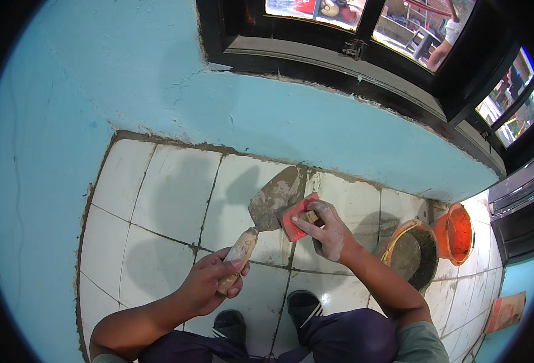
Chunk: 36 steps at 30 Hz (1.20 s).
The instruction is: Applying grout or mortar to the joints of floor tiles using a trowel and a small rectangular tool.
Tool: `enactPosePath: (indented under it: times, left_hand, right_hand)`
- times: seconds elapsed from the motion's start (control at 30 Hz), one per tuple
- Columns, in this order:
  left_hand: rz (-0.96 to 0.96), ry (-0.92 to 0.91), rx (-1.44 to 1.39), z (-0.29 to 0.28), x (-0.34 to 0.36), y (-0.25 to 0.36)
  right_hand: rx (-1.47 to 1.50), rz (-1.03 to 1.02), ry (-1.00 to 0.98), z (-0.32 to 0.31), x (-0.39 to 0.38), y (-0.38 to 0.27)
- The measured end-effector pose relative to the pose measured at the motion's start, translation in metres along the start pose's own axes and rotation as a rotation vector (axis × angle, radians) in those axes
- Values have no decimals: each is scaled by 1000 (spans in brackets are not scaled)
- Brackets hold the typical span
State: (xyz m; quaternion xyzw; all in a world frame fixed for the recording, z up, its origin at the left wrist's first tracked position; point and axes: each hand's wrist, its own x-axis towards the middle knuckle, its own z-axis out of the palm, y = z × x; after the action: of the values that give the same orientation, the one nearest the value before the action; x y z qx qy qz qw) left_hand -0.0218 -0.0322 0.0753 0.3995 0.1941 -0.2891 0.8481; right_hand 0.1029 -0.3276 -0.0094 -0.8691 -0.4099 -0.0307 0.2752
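My left hand [215,275] grips the wooden handle of a trowel [273,190], whose broad, pointed metal blade is smeared with grey mortar and held over the white tiled floor [164,193]. My right hand [330,236], dusted grey, is closed on a small red scraper or float [291,227] with a wooden grip, which is right at the trowel blade; whether they touch is hard to tell. Dark grout lines run between the tiles below.
A mortar-filled bucket [406,260] and an orange bucket [454,236] stand at my right, with a brown paper bag [506,311] beyond. Light blue walls [49,169] edge the floor at front and left, below a dark-framed window [339,48]. A person's arm [442,48] shows outside. My sandalled feet are below.
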Motion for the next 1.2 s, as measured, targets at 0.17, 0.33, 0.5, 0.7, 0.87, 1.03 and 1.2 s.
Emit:
enactPosePath:
  times: [0.17,0.33,0.5,0.7,0.87,1.03,1.2]
  left_hand:
    - [-1,3,0,-7,0,-1]
    - [74,20,22,7,-12,13]
    - [156,154,64,8,-34,40]
    - [169,306,72,17,-55,58]
    - [215,476,9,26,-83,55]
    - [176,387,78,12,-82,43]
    - [229,497,91,4,-79,32]
  right_hand:
    - [-211,-62,-92,-6,-14,11]
    - [36,187,-40,16,-24,45]
    - [689,1050,-200,28,8,131]
    - [1028,1450,315,65,25,239]
    - [1281,1440,417,140,66,232]
    - [1009,1361,696,214,40,303]
    - [1458,1561,740,309,63,301]
